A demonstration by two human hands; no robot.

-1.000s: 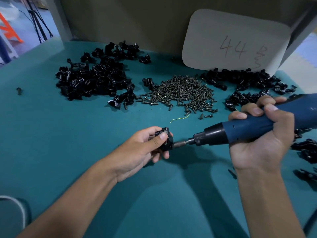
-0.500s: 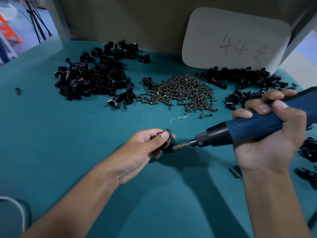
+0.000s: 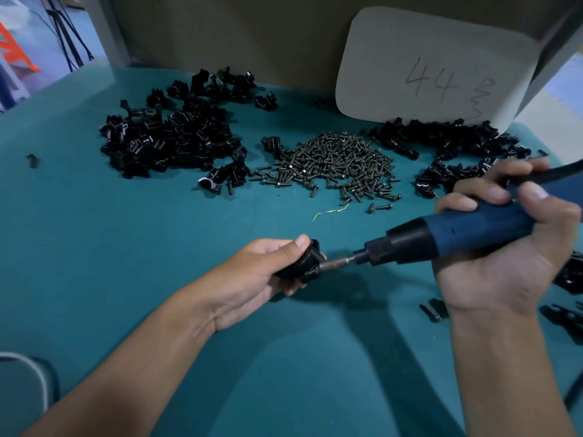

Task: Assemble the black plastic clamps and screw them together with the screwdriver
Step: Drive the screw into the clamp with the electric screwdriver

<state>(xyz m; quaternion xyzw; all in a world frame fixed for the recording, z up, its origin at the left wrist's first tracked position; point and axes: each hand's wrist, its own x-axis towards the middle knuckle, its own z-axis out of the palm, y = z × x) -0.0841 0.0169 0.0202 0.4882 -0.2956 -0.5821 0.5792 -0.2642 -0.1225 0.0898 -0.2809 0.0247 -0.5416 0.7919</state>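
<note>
- Head view: left hand gripping a black clamp just above the teal counter, fingers curled round it.
- Right hand wrapped tight round the blue screwdriver, bit touching the clamp.
- Screw pile further back, between two clamp heaps.

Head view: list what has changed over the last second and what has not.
Little moved. The right hand tilted the blue screwdriver so its rear end rose, and the bit stayed in the black clamp. The left hand kept its grip on the clamp and turned it slightly. Nothing was picked up or let go. The screw pile and clamp-part heaps lie as before.
</note>
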